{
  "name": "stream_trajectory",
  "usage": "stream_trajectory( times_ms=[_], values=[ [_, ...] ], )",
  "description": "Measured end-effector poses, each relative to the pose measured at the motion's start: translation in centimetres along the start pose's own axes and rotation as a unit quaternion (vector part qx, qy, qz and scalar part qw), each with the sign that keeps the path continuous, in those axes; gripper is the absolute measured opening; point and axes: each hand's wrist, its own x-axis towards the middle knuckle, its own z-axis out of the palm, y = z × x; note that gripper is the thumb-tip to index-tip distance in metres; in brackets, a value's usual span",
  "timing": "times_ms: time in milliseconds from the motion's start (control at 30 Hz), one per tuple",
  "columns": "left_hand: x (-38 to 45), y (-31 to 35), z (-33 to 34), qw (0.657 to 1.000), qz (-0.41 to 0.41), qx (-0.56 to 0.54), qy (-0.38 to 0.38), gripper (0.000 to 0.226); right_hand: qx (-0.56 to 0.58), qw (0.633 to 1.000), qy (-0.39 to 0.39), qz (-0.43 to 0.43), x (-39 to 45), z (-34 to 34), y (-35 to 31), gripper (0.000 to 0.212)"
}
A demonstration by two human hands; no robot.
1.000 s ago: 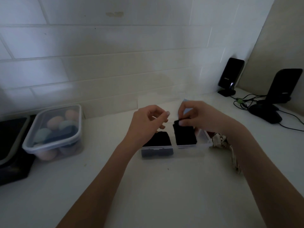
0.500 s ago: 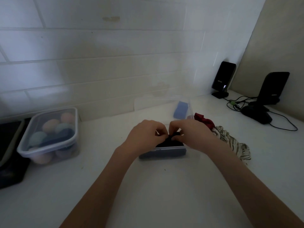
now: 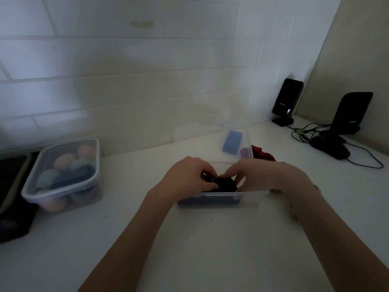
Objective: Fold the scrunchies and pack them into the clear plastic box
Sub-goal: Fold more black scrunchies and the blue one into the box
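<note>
Head view: left hand [image 3: 187, 178] and right hand [image 3: 263, 178] fingers pinch black scrunchie [image 3: 226, 183], tucking it into clear plastic box [image 3: 248, 197]; next likely press flat, release.

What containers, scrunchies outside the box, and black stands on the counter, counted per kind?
Clear plastic containers: 2, the open box under the hands and the lidded tub at left.
Scrunchies outside the box: 1 plainly visible, red; more may be hidden behind the right arm.
Black upright stands: 2.
Total: 5
</note>
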Motion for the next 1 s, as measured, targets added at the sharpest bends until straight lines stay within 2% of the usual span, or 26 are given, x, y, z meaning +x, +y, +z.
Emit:
stream_trajectory(
  times_ms=[133, 233, 300, 433, 500, 600, 700, 800, 900, 933, 1000],
  values=[
    [0.2, 0.3, 0.2, 0.999, 0.003, 0.036, -0.017, 0.023, -0.048, 0.998, 0.047, 0.0, 0.4, 0.3, -0.5, 0.048],
    [0.5, 0.3, 0.3, 0.999, 0.006, 0.029, -0.041, 0.023, -0.062, 0.998, 0.014, 0.026, 0.6, -0.1, -1.1, 0.05],
    [0.6, 0.3, 0.3, 0.998, 0.001, 0.023, -0.053, 0.022, -0.075, 0.996, -0.008, 0.036, 0.7, -0.5, -1.7, 0.043],
    [0.7, 0.2, 0.3, 0.998, -0.005, 0.032, -0.055, 0.02, -0.089, 0.995, -0.006, 0.038, 0.7, -0.4, -1.8, 0.038],
    [0.8, 0.2, 0.3, 0.997, -0.004, 0.04, -0.059, 0.019, -0.061, 0.998, -0.01, 0.029, 0.6, -0.4, -1.3, 0.04],
    [0.7, 0.1, 0.3, 0.998, 0.002, 0.026, -0.062, 0.018, 0.066, 0.997, -0.014, 0.026, 0.3, -1.2, -0.5, 0.043],
    [0.3, 0.0, 0.1, 0.998, 0.021, -0.003, -0.054, 0.015, 0.177, 0.981, 0.082, -0.004, 0.0, -2.5, 0.7, 0.022],
    [-0.1, 0.1, 0.0, 0.999, 0.027, -0.036, -0.008, 0.014, 0.305, 0.916, 0.262, 0.001, 0.1, -3.3, 3.0, 0.007],
    [-0.3, 0.3, -0.2, 0.996, 0.04, -0.066, 0.046, 0.013, 0.292, 0.853, 0.428, 0.06, 1.4, -3.5, 6.0, 0.021],
    [-0.3, 0.4, -0.4, 0.994, 0.048, -0.072, 0.06, 0.013, 0.272, 0.848, 0.45, 0.068, 2.1, -3.2, 6.6, 0.025],
    [-0.3, 0.6, -0.6, 0.991, 0.061, -0.088, 0.078, 0.012, 0.238, 0.864, 0.441, 0.049, 3.6, -2.5, 7.3, 0.027]
  ],
)
